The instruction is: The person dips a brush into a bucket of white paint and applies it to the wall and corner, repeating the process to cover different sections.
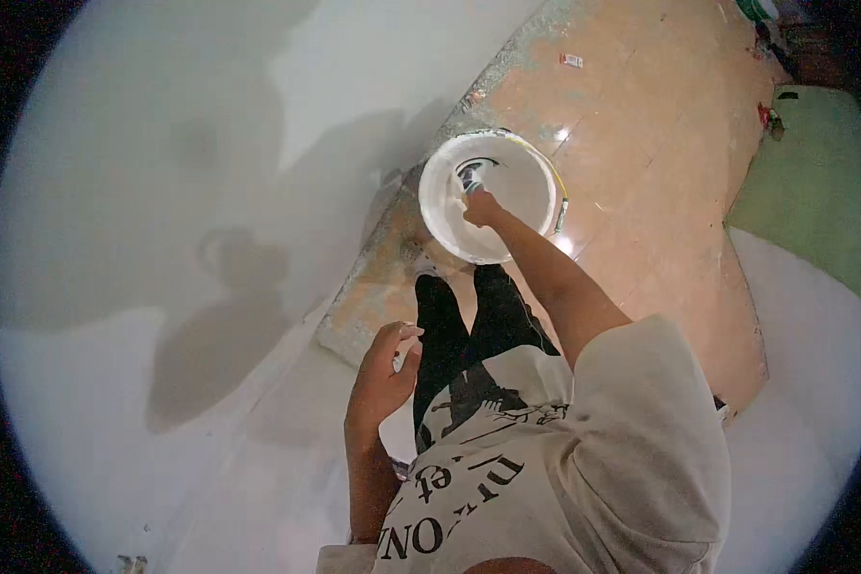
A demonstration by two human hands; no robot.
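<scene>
My right hand (483, 208) reaches down inside a white bucket (434, 215), its fingers closed round a hand tool (471, 175). This tool has a dark, partly whitened head near the bucket's inner wall; the grip is mostly covered by my fingers, and I cannot make out its exact kind. Yellowish material lies beside the hand, against the inner wall. My left hand (383, 378) hangs near my left thigh, fingers loosely bent and thumb apart, with nothing visible in it. White smears mark its fingertips. The bucket stands upright on the floor just ahead of my feet.
A smooth white wall (182, 124) with shadows rises on the left. The tiled floor (641, 172) is tan, with splatter along the wall's base. A small packet (571, 60) lies farther off. At right is a green panel-like surface (808, 182). The bucket's handle (562, 215) hangs at its right side.
</scene>
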